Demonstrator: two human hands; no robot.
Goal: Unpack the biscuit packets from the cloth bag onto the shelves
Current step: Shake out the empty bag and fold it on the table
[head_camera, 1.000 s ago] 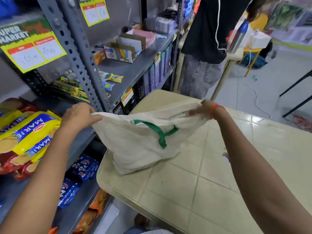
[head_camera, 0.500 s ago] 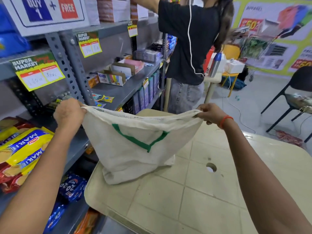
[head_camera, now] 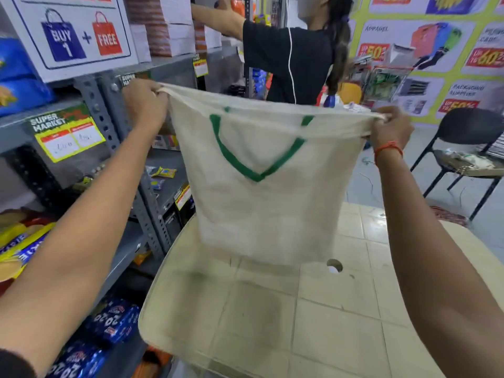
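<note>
Both arms reach forward and up, spread wide above the table (head_camera: 272,317). The left hand (head_camera: 144,105) and right hand (head_camera: 391,126) are each closed in a fist around a top corner of the cloth bag (head_camera: 267,192), stretching it taut between them.

Light on my feed is bright and even, indoor, no hard glare anywhere. The cloth bag (head_camera: 261,186) throws a soft dark shadow on the table (head_camera: 313,323) under it. Whole frame's a bit motion-smeared, worst on the wall posters (head_camera: 436,50). Shelf uprights (head_camera: 109,126) bow near the left edge from the wide lens.
</note>
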